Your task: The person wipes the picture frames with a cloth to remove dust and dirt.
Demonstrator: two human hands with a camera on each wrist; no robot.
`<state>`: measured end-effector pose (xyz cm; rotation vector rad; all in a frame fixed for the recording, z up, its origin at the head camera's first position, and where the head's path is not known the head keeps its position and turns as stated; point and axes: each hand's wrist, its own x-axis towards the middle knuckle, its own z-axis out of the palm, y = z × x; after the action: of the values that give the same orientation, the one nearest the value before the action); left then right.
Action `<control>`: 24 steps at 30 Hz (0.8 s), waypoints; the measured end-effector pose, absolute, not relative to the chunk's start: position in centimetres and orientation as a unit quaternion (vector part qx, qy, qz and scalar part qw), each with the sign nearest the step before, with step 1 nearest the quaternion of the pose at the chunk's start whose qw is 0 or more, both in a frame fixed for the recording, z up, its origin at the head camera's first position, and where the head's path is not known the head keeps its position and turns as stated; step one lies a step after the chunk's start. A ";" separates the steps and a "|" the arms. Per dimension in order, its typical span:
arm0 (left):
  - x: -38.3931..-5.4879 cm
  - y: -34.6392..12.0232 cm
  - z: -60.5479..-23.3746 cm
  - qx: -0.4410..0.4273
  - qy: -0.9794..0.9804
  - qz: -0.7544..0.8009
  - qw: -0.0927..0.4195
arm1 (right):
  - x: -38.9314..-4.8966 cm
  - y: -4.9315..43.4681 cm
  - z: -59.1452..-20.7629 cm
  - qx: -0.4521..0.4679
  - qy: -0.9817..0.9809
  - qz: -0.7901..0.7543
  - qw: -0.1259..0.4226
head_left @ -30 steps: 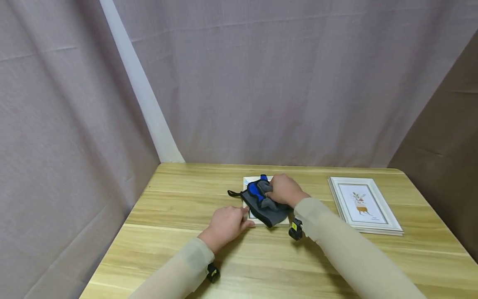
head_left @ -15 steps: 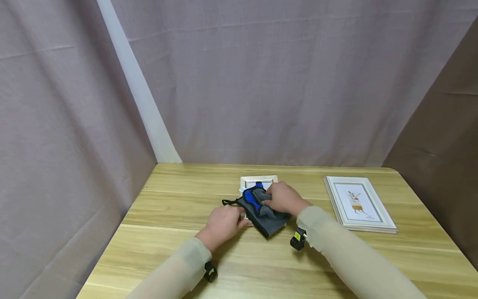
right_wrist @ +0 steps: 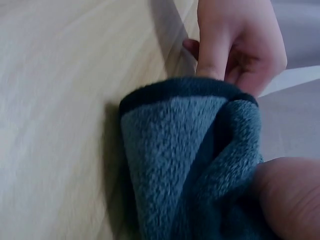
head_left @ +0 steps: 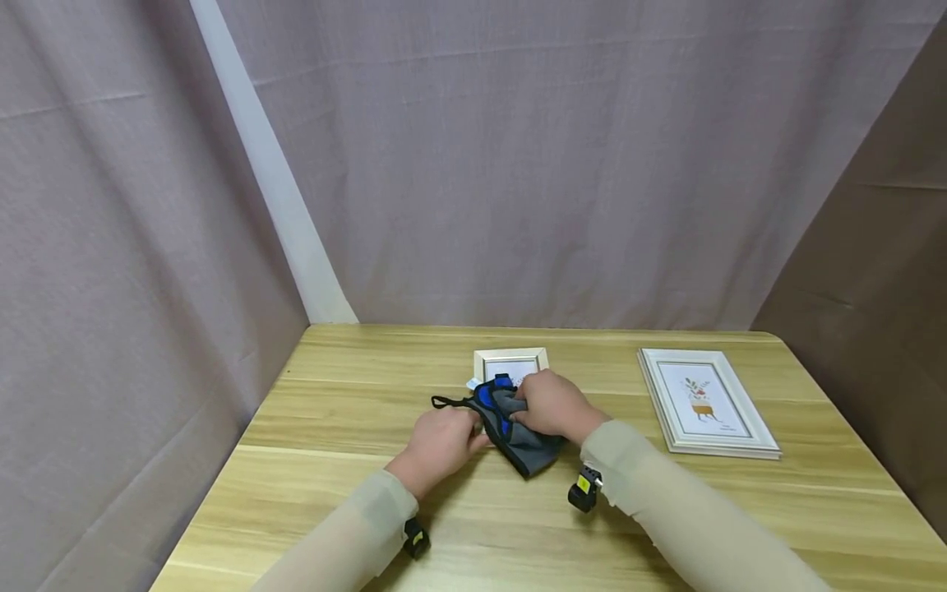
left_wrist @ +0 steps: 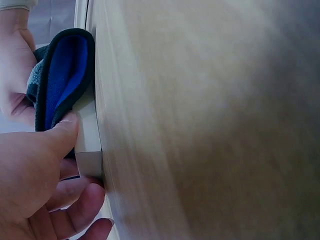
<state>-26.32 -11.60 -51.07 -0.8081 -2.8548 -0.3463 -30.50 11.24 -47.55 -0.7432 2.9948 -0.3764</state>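
A small cream picture frame [head_left: 510, 354] lies flat near the middle of the table, its lower part hidden under a grey fleece cleaning cloth [head_left: 531, 457] with blue lining, black edging and a hanging loop. My right hand [head_left: 553, 403] grips the bunched cloth and holds it against the frame. My left hand [head_left: 440, 444] holds the frame's near left corner. In the left wrist view, the thumb of the left hand [left_wrist: 30, 175] lies on the frame's edge [left_wrist: 89, 132] beside the cloth [left_wrist: 67, 70], with its fingers round the corner. The cloth [right_wrist: 165, 160] fills much of the right wrist view.
Farther right, a larger white picture frame [head_left: 706, 401] with a plant-pot print lies flat on the wooden table [head_left: 355, 395]. Grey-mauve curtains [head_left: 518, 164] hang behind and to the left, with a brown one [head_left: 866, 247] on the right.
My right hand has slid the cloth nearer me and slightly left, uncovering the frame's far border and part of its print. The left hand has stayed at the frame's near left corner.
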 end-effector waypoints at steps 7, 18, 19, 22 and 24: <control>-26.6 -11.5 -51.0 -0.275 -0.950 -0.129 0.073 | -29.7 10.5 -47.2 -0.225 0.969 -0.100 0.008; -26.9 -11.7 -50.9 -0.291 -0.943 -0.147 0.075 | -29.5 8.4 -47.2 -0.201 0.978 -0.034 -0.040; -27.0 -11.6 -50.9 -0.293 -0.942 -0.146 0.078 | -29.5 8.3 -47.2 -0.201 0.978 -0.024 -0.043; -27.1 -11.5 -50.9 -0.293 -0.943 -0.137 0.076 | -29.8 7.8 -47.1 -0.202 0.978 -0.002 -0.045; -27.2 -11.4 -50.7 -0.292 -0.945 -0.130 0.074 | -30.1 7.7 -47.2 -0.196 0.980 0.002 -0.043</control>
<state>-27.20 -11.45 -50.75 -0.8749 -2.8355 -0.3892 -30.11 7.67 -47.16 -0.6328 3.1651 0.0073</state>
